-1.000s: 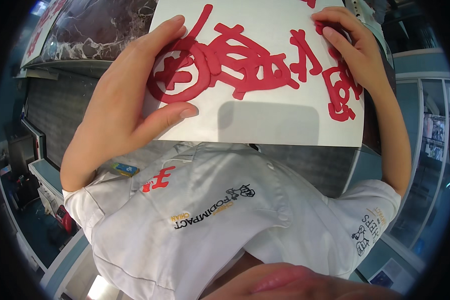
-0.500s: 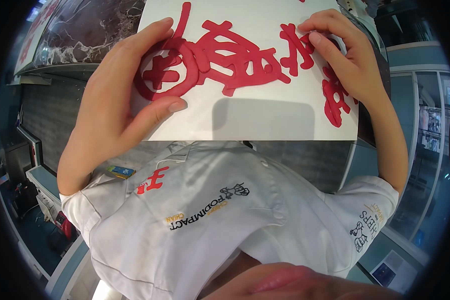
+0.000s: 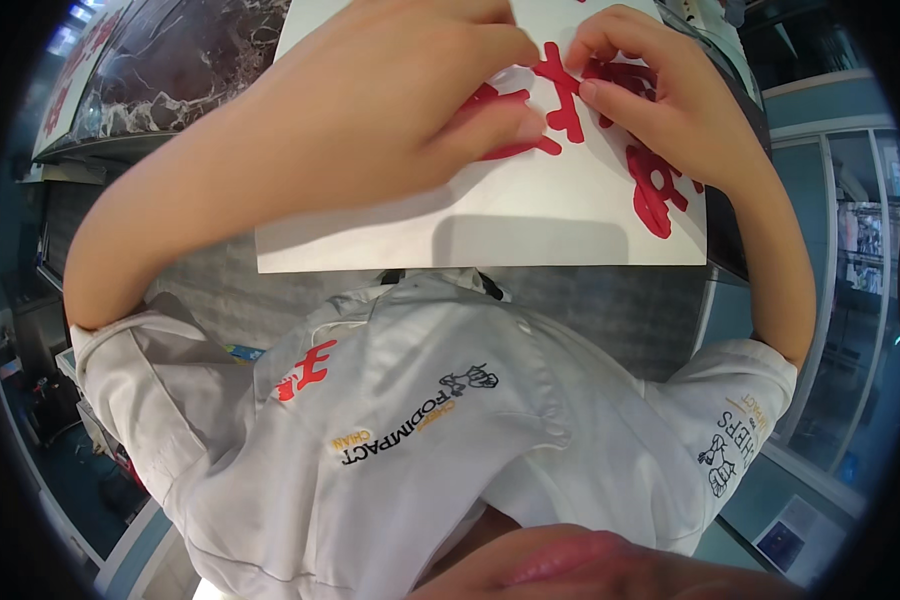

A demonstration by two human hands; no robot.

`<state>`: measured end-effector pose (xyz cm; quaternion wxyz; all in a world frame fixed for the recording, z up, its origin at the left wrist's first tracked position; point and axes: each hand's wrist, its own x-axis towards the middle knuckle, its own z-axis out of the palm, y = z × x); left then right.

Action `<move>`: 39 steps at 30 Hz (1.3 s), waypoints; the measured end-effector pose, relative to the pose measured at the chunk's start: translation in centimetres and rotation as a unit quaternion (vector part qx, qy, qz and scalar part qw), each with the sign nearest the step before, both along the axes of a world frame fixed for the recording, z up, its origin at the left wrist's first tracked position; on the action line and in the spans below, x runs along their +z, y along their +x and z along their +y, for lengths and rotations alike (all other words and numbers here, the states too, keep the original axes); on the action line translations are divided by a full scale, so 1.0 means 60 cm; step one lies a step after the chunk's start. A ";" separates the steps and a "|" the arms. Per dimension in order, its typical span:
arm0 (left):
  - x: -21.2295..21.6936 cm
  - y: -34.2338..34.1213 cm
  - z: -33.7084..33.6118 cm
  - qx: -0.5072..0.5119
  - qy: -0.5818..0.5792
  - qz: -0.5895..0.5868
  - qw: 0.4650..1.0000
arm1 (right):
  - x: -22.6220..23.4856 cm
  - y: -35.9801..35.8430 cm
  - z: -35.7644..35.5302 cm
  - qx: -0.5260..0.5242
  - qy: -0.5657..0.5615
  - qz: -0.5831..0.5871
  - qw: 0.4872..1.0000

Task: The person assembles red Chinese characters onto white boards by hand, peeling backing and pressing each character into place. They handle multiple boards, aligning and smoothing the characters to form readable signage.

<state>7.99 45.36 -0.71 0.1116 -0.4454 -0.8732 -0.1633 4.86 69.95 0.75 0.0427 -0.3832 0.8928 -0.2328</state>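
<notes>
On a white board (image 3: 370, 245) lie flat red strips set out in stroke-like shapes; what they are made of I cannot tell. My left hand (image 3: 410, 90) reaches across the board, thumb and forefinger apart, covering most of the large red shape (image 3: 500, 97) in the middle. Between the two hands stands a narrow branched red strip (image 3: 562, 95). My right hand (image 3: 675, 110) curls its thumb and forefinger around the right side of that strip. Under its palm, more red pieces (image 3: 625, 75) are partly hidden. A looped red shape (image 3: 657, 185) lies near the board's right edge.
A dark marbled surface (image 3: 180, 75) with white veins extends at the far left. Another white sheet with red shapes (image 3: 70, 85) rests on its outer edge. Grey floor (image 3: 300, 245) shows below the board, and a glass-fronted cabinet (image 3: 860, 260) stands on the right.
My left hand has left the round red shape at the left and moved right, over the middle shape. The right hand and the narrow strip have shifted slightly left, as has the board.
</notes>
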 end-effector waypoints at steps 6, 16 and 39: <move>0.025 -0.047 0.011 0.003 0.062 -0.069 0.996 | -0.027 -0.052 -0.003 0.105 -0.006 0.080 0.991; 0.027 -0.053 -0.025 0.076 0.122 -0.199 0.969 | -0.006 -0.062 0.014 0.122 0.088 -0.039 0.988; 0.016 -0.116 -0.053 0.073 0.238 -0.185 0.951 | -0.022 -0.229 0.139 -0.096 -0.093 -0.164 0.977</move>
